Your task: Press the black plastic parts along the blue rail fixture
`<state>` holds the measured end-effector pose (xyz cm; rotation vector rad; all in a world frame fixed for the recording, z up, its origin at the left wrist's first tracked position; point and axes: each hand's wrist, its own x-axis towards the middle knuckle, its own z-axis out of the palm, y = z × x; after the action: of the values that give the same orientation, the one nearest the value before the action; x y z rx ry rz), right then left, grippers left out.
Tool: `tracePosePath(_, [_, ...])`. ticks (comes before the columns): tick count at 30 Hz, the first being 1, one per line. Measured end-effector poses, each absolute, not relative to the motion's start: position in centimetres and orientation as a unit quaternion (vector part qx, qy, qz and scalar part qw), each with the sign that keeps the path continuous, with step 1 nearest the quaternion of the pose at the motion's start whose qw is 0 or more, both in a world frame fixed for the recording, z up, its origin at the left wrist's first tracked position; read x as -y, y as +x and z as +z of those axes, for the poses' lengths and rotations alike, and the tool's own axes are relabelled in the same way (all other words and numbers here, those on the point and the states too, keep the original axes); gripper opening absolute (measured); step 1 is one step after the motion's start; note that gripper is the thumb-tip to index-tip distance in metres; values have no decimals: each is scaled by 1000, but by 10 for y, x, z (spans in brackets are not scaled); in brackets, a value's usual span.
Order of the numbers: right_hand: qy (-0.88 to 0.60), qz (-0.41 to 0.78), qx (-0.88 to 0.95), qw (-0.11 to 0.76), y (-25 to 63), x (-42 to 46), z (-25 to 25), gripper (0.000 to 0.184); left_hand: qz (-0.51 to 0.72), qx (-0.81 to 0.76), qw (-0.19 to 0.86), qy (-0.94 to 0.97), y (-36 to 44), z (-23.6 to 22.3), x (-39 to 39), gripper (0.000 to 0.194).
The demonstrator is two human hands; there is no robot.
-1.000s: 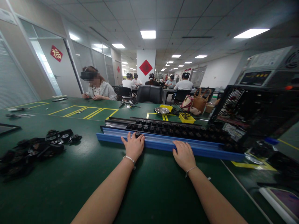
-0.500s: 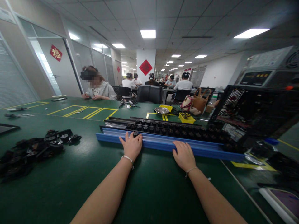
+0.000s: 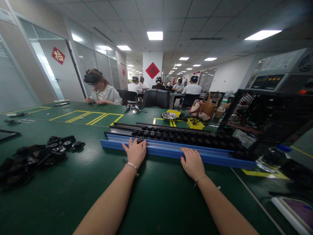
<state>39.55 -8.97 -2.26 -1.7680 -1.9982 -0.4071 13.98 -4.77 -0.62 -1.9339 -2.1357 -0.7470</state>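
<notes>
My left hand (image 3: 135,152) reaches palm down over the near edge of a long blue rail (image 3: 166,152). A small black round part (image 3: 139,140) sits at its fingertips in the rail's channel, seemingly gripped between the fingers; their undersides are hidden. Farther right, my right hand (image 3: 192,162) has its fingers bent together over the rail's near wall, gripping it. Directly behind, dark rails hold rows of similar black parts (image 3: 166,132). A heap of loose black parts (image 3: 41,155) lies on the green table to the left.
An open computer case (image 3: 242,114) with a metal box (image 3: 281,71) on top stands at the right. A clear bottle (image 3: 271,158) lies by the rail's right end. Beyond are a steel bowl (image 3: 169,116) and a yellow bin (image 3: 195,123). A co-worker (image 3: 105,93) sits across the table.
My left hand has slid a little to the left along the blue rail, and the black round part has moved left with it. My right hand has stayed in place.
</notes>
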Motion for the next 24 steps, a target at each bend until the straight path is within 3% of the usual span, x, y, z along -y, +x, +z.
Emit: tracePosePath(24, [-648, -147, 715, 217, 396, 92, -24, 38, -243, 724, 97, -639, 135, -11, 43, 40])
